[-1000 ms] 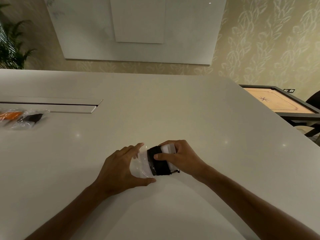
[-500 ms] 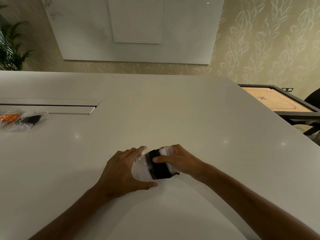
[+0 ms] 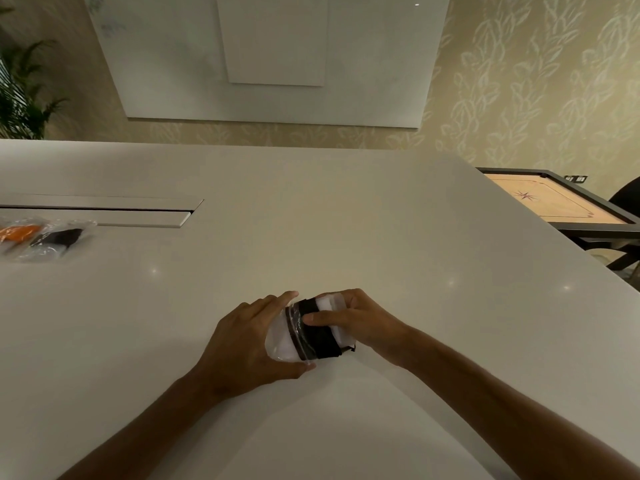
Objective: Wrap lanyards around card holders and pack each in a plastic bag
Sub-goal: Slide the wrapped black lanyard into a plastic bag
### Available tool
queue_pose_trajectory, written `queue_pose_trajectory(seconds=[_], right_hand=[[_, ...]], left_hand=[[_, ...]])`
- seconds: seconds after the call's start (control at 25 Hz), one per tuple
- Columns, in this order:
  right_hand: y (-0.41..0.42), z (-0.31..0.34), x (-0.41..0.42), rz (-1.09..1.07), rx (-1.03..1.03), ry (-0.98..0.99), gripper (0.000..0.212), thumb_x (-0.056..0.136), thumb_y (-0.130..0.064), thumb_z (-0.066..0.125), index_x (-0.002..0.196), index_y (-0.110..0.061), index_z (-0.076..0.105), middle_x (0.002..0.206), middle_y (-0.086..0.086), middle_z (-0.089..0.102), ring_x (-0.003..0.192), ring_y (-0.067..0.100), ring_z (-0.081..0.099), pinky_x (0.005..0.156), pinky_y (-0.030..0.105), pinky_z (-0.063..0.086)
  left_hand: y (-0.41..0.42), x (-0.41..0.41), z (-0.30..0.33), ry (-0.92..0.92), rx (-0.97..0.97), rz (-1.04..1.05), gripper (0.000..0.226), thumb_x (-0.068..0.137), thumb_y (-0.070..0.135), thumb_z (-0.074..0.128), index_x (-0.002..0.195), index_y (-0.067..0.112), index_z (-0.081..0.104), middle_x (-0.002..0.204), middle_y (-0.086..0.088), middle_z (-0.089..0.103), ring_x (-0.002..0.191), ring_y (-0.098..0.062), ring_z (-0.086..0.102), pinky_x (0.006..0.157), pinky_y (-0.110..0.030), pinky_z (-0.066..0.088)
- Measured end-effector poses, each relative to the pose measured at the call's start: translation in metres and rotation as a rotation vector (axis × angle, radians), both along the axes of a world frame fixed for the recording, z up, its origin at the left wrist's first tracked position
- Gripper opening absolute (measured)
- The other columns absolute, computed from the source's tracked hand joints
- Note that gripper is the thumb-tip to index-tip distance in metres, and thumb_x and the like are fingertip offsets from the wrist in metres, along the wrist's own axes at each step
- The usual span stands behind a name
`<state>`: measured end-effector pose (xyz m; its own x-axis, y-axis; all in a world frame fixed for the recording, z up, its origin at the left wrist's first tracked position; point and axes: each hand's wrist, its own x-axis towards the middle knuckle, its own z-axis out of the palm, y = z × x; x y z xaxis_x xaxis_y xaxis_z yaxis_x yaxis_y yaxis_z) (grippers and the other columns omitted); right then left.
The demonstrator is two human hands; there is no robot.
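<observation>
A white card holder (image 3: 332, 306) wrapped with a black lanyard (image 3: 318, 336) lies on the white table (image 3: 311, 220), its left end inside a clear plastic bag (image 3: 282, 341). My left hand (image 3: 246, 344) holds the bag, index finger along its far edge and thumb under its near edge. My right hand (image 3: 360, 322) grips the card holder's right end, thumb lying across the black wrap. The bag's mouth reaches to about the lanyard band.
Two packed bags lie at the far left, one with an orange lanyard (image 3: 17, 233), one with a black lanyard (image 3: 57, 239). A cable slot (image 3: 100, 209) sits behind them. A carrom board (image 3: 550, 202) stands beyond the table's right edge.
The card holder has slid a little further left into the bag, whose mouth now sits over the black wrap. Both hands have stayed in about the same place.
</observation>
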<state>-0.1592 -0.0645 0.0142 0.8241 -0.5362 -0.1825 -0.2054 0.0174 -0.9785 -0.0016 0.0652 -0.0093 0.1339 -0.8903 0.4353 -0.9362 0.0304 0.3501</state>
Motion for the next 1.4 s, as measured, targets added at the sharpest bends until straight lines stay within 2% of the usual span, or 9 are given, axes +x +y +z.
queue_pose_trajectory(seconds=[0.2, 0.36, 0.48, 0.6, 0.72, 0.88, 1.08, 1.32, 1.4], right_hand=[[0.009, -0.004, 0.003, -0.131, -0.025, -0.049, 0.025, 0.080, -0.017, 0.078, 0.102, -0.007, 0.069, 0.094, 0.012, 0.071, 0.089, 0.024, 0.071, 0.070, 0.030, 0.058], [0.021, -0.009, 0.004, -0.235, -0.206, -0.149, 0.018, 0.077, -0.015, 0.080, 0.093, -0.010, 0.071, 0.087, 0.009, 0.073, 0.081, 0.024, 0.072, 0.066, 0.034, 0.061], [0.025, -0.012, 0.005, -0.256, -0.282, -0.160, 0.019, 0.075, -0.018, 0.082, 0.090, -0.013, 0.072, 0.084, 0.006, 0.073, 0.078, 0.021, 0.073, 0.068, 0.039, 0.062], [0.029, -0.012, 0.006, -0.272, -0.293, -0.149, 0.025, 0.075, -0.021, 0.082, 0.096, -0.017, 0.068, 0.087, 0.004, 0.074, 0.078, 0.018, 0.074, 0.067, 0.040, 0.062], [0.016, 0.005, 0.002, -0.229, -0.309, -0.074, 0.033, 0.076, -0.031, 0.082, 0.102, -0.022, 0.064, 0.084, 0.002, 0.076, 0.075, 0.014, 0.074, 0.061, 0.028, 0.058], [-0.006, 0.029, -0.010, -0.129, -0.408, 0.045, 0.023, 0.080, -0.030, 0.078, 0.097, -0.018, 0.066, 0.072, -0.001, 0.075, 0.064, 0.007, 0.068, 0.062, 0.018, 0.046], [0.004, 0.024, -0.006, -0.148, -0.387, -0.037, 0.019, 0.078, -0.015, 0.080, 0.087, -0.015, 0.063, 0.072, 0.003, 0.076, 0.060, 0.007, 0.065, 0.060, 0.022, 0.049], [0.029, 0.001, 0.004, -0.195, -0.390, -0.149, 0.015, 0.077, -0.014, 0.082, 0.079, -0.011, 0.067, 0.072, 0.005, 0.075, 0.065, 0.017, 0.071, 0.066, 0.029, 0.059], [0.031, -0.002, 0.004, -0.147, -0.436, -0.130, 0.007, 0.081, -0.017, 0.078, 0.081, -0.013, 0.072, 0.077, 0.001, 0.076, 0.073, 0.014, 0.072, 0.070, 0.024, 0.057]], left_hand=[[-0.003, -0.004, -0.001, -0.041, -0.032, -0.034, 0.098, 0.057, 0.073, 0.068, 0.133, 0.016, 0.049, 0.107, 0.010, 0.065, 0.087, 0.004, 0.049, 0.074, -0.012, 0.041], [-0.006, -0.001, -0.005, -0.170, -0.143, -0.025, 0.093, 0.065, 0.074, 0.061, 0.128, 0.006, 0.054, 0.101, 0.001, 0.069, 0.082, -0.010, 0.063, 0.072, -0.023, 0.050], [-0.008, -0.002, -0.008, -0.211, -0.190, -0.036, 0.094, 0.064, 0.073, 0.063, 0.125, 0.002, 0.056, 0.097, -0.002, 0.071, 0.079, -0.014, 0.065, 0.074, -0.024, 0.051], [-0.008, -0.004, -0.010, -0.174, -0.176, -0.028, 0.095, 0.063, 0.074, 0.064, 0.127, 0.005, 0.053, 0.096, 0.000, 0.070, 0.077, -0.013, 0.064, 0.073, -0.023, 0.051], [-0.005, -0.004, -0.007, -0.047, -0.156, 0.015, 0.096, 0.063, 0.079, 0.059, 0.130, 0.011, 0.050, 0.100, 0.004, 0.066, 0.080, -0.008, 0.061, 0.069, -0.024, 0.054], [-0.004, -0.001, -0.007, 0.040, -0.120, 0.076, 0.102, 0.060, 0.085, 0.054, 0.133, 0.015, 0.047, 0.106, 0.008, 0.064, 0.087, -0.006, 0.058, 0.074, -0.023, 0.055], [-0.003, -0.007, -0.006, 0.099, -0.134, 0.052, 0.099, 0.059, 0.083, 0.058, 0.132, 0.017, 0.048, 0.100, 0.013, 0.062, 0.082, -0.004, 0.058, 0.072, -0.021, 0.054], [-0.004, -0.010, -0.003, 0.118, -0.181, 0.014, 0.095, 0.060, 0.080, 0.061, 0.127, 0.013, 0.054, 0.083, 0.017, 0.055, 0.068, -0.004, 0.056, 0.061, -0.026, 0.055], [-0.003, -0.009, -0.003, 0.099, -0.193, 0.021, 0.093, 0.059, 0.075, 0.067, 0.127, 0.013, 0.055, 0.080, 0.015, 0.056, 0.065, -0.003, 0.054, 0.057, -0.026, 0.054]])
